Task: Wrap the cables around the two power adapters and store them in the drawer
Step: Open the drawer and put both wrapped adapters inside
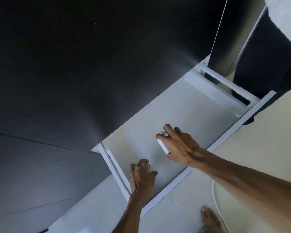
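Both hands reach down into the open white drawer (183, 105), which is pulled out from under a dark desktop (74, 64). The right hand (178, 145) grips a white power adapter (163, 146) with its cable coils (165, 133) showing between the fingers, held over the middle of the drawer floor. The left hand (141, 174) curls around a second wrapped adapter (146, 166), mostly hidden, low near the drawer's left rail. The 2 hands are apart. A white cord (214, 197) lies on the pale floor beside a bare foot (208, 217).
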